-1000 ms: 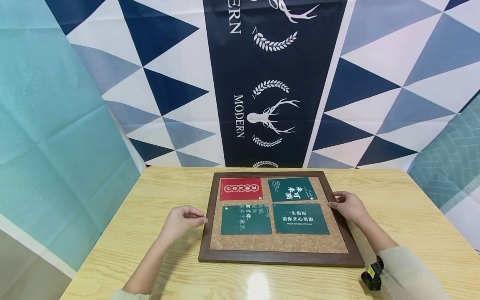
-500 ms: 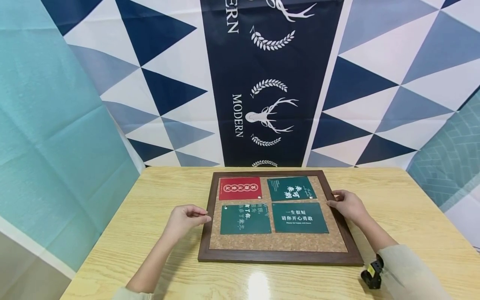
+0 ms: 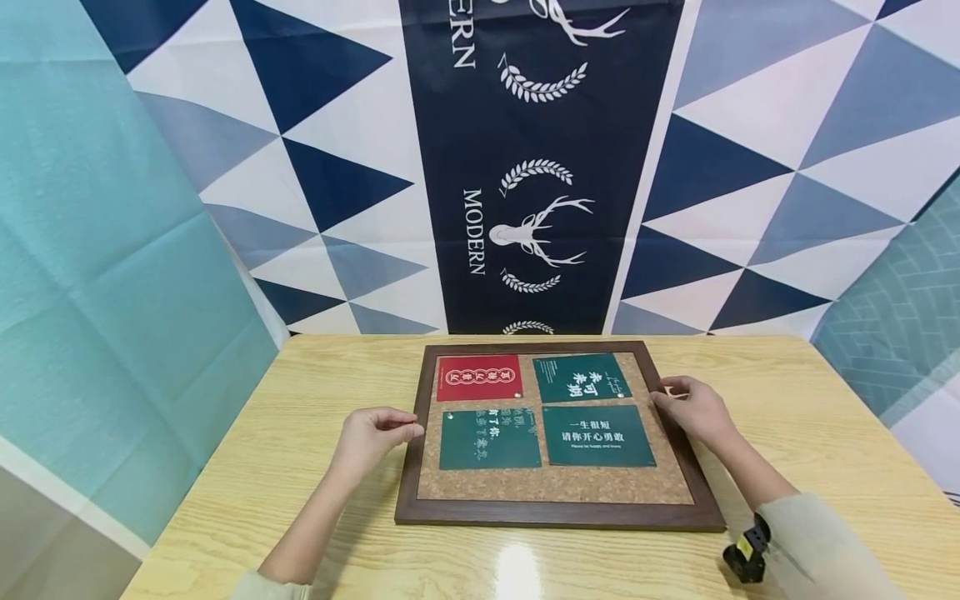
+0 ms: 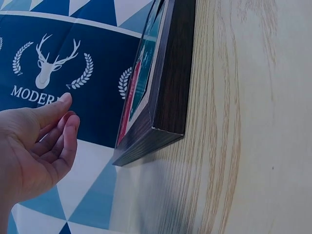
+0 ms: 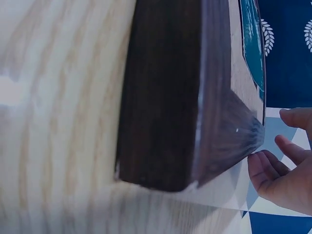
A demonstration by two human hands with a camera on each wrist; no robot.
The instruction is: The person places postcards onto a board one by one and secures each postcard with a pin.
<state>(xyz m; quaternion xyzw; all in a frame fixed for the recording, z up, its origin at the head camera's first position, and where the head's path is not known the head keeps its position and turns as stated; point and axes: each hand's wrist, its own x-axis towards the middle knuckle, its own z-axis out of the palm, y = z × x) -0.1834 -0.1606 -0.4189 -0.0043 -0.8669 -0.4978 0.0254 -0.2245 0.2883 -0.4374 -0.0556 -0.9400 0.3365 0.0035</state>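
Note:
A cork board (image 3: 555, 485) in a dark brown wooden frame lies on the table, with one red card (image 3: 478, 377) and three green ones pinned to it. My left hand (image 3: 371, 442) reaches its thumb and fingertips over the left rail in the head view. Its fingers curl loosely in the left wrist view, and nothing shows between them. At the right rail is my right hand (image 3: 693, 408), its thumb and fingertips over the wood. The right wrist view has those fingers (image 5: 265, 170) loosely bent, thumb and forefinger apart, beside the frame's edge (image 5: 165, 112). Whether either hand touches the frame is unclear.
The pale wooden table (image 3: 247, 433) runs back to a patterned cloth (image 3: 528, 167) hung behind it. A small black device (image 3: 746, 550) with a yellow label sits by the right sleeve (image 3: 821, 542).
My left hand has shifted slightly right, bringing its fingertips over the left rail. My right hand has slid a little up along the right rail. The board lies practically where it was.

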